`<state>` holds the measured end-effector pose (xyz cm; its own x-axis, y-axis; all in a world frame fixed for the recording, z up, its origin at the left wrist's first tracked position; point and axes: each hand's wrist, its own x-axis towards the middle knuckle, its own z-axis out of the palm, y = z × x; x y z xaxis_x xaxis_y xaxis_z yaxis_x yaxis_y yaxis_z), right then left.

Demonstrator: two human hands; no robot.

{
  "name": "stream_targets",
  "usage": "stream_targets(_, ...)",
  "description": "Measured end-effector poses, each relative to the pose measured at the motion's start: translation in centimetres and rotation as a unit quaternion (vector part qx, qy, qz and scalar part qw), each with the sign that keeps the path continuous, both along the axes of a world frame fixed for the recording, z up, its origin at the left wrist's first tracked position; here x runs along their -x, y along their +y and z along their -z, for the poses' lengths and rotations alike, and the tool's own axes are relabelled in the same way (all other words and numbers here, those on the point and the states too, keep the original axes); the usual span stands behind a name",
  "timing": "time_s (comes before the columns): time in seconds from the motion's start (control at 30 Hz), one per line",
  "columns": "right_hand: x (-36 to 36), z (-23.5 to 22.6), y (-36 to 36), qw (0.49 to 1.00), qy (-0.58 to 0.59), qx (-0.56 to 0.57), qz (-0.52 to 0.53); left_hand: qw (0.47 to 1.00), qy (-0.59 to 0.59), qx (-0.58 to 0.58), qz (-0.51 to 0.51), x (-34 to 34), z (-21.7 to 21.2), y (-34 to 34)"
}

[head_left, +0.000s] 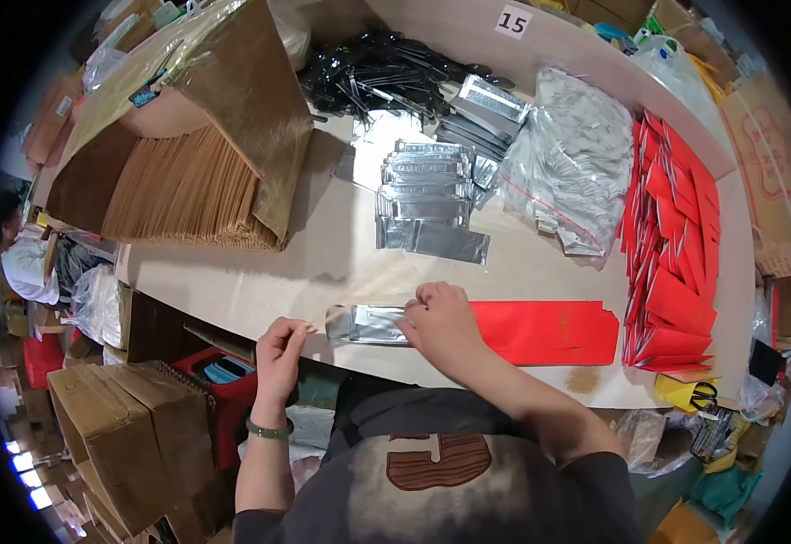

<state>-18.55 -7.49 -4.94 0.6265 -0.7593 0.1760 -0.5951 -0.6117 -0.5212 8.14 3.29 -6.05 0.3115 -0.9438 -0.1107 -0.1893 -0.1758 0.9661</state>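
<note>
Workshop clutter, from 1 o'clock round to 9.

A white printed card (pixel 513 21) marks the tan partition (pixel 577 45) at 1 o'clock; a white plastic carrier bag (pixel 677 71) sits at 2, and a red-printed corrugated carton (pixel 769 168) between 2 and 3. Black-handled scissors (pixel 704 391), beside a yellow packet (pixel 675 391), and a teal bag (pixel 727 494) lie toward 4. A brown corrugated carton (pixel 132 440) stands at 8; a co-worker (pixel 28 267) is at 9.

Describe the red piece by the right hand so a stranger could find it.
On the pale worktop, look along its near edge. Just right of the right hand lies a long, flat red piece with a faint gold marking. Unlike the red pieces heaped farther right, it runs lengthwise left to right.
</note>
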Motion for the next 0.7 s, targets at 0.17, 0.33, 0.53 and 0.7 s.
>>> stream_targets(0.17, 4.2, -2.7, 0.1, 1.0, -0.025, 0.008, -0.007, 0.989, -0.012, -0.133, 0.068, -2.5, -2.9, -1.8)
stream_targets(0.33, 6.2, -0.9, 0.7, 0.995, -0.019, 0.033, -0.094, 0.959, -0.199, -0.009, 0.202, 3.5, -2.2, -4.9)
stream_targets(0.53, 5.5, -1.5, 0.9, 0.998, 0.055, 0.019, -0.015, 0.968, -0.243, 0.059, 0.026, 9.2, -1.2, -6.1)
stream_targets(0.7, 4.8, -2.0, 0.8, 0.999, 0.012, 0.03, -0.02, 0.95, -0.111, 0.046, 0.288, 13.7, -5.8, -5.6)
